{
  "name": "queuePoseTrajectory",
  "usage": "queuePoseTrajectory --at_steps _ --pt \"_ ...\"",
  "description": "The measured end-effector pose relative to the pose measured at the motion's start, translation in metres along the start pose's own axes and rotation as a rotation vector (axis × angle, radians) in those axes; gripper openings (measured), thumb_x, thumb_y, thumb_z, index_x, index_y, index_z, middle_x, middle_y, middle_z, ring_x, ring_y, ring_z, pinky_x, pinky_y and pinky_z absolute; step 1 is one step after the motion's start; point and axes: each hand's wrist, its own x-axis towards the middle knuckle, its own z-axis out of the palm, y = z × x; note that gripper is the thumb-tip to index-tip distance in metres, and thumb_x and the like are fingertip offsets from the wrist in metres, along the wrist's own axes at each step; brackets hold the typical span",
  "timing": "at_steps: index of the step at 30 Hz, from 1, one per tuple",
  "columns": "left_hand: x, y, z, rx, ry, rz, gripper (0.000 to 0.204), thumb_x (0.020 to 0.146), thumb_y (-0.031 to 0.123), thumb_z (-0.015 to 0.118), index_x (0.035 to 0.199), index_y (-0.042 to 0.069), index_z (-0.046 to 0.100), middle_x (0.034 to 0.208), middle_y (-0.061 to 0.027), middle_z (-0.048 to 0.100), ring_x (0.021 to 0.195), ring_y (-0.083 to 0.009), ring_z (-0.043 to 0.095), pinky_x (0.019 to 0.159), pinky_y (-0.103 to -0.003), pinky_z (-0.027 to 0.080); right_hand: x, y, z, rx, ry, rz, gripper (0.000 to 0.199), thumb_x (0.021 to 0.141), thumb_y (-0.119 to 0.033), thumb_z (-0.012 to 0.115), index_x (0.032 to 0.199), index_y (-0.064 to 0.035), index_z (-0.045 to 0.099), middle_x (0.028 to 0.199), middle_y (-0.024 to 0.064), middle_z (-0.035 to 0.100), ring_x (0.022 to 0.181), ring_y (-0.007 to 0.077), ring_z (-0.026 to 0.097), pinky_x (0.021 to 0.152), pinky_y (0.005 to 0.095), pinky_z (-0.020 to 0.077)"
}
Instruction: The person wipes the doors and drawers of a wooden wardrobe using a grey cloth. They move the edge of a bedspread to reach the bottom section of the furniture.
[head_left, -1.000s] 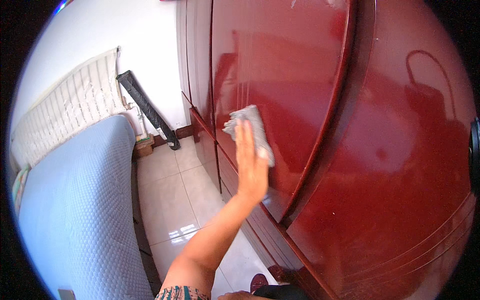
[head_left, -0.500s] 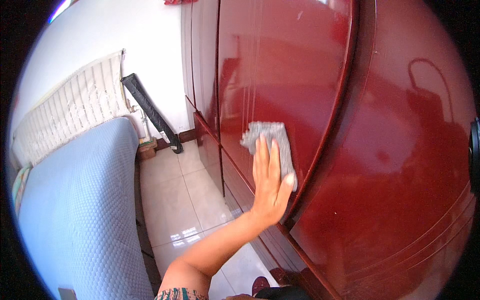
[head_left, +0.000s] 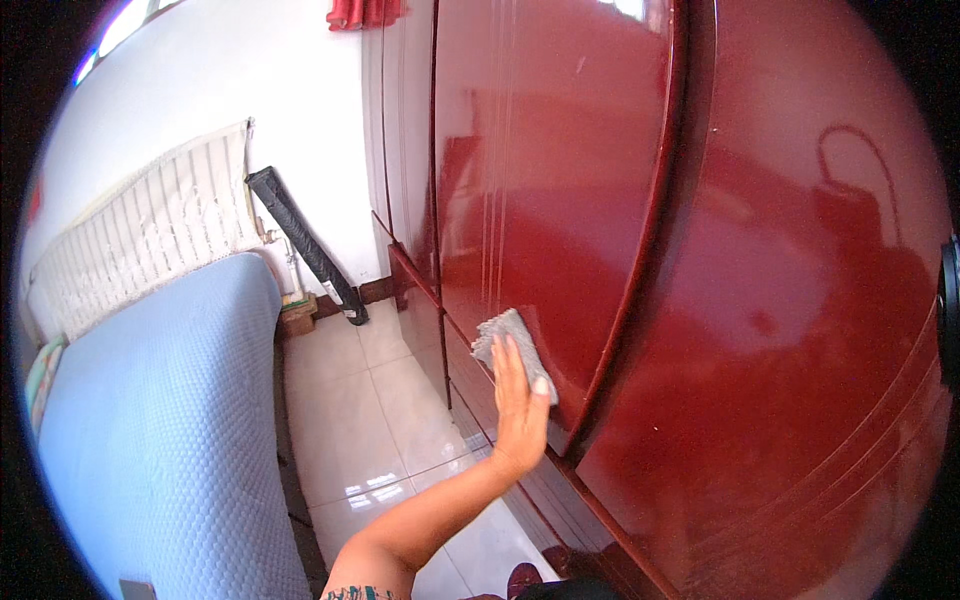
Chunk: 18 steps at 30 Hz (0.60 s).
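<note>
The glossy dark red wardrobe fills most of your view, its tall door panels curving away to the right of your hand. Your flat palm sits low on one door panel, just above the ledge where the lower drawers begin, so the wide smooth face is what your hand bears against.

Left of your hand and well apart lies the bed with its pale blue quilted cover, with a ribbed white headboard behind it. Between bed and wardrobe runs a narrow strip of shiny white floor tiles, and you reach across it from below. Beyond your fingertips, a black padded bar leans in the corner against the white wall.

Your hand lies open, fingers spread flat and pointing up, pressing the grey cloth against the door. You are not pinching it: the cloth stays put because it is trapped between palm and wood, with its upper edge showing past your fingertips. That flat press spreads contact over the whole rag.

It looks like your left hand, though the lens makes that hard to judge; no other hand shows.
</note>
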Motion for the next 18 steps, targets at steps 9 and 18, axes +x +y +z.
queuePoseTrajectory --at_steps 9,18 --pt "0.106 0.087 -0.015 0.123 0.1 0.499 0.063 0.094 0.03 0.042 0.146 0.005 0.019 0.151 -0.0237 0.009 0.14 -0.0391 0.008 0.11 -0.051 0.007 -0.024 -0.023 -0.024 -0.005 -0.128 -0.012 0.049 0.09 -0.045 0.034 0.097 -0.0042 0.06 0.094 0.0189 0.064 0.082 0.0342 0.061 0.073 0.0477 0.0458" --pt "0.223 0.006 -0.052 -0.016 0.213 0.101 0.064 0.096 0.043 0.034 0.147 0.009 0.016 0.151 -0.0226 0.01 0.141 -0.034 0.008 0.113 -0.042 0.007 -0.028 -0.036 -0.033 -0.026 -0.166 -0.054 0.043 0.091 -0.041 0.034 0.104 -0.0058 0.056 0.098 0.0207 0.063 0.088 0.0362 0.061 0.077 0.049 0.0458"
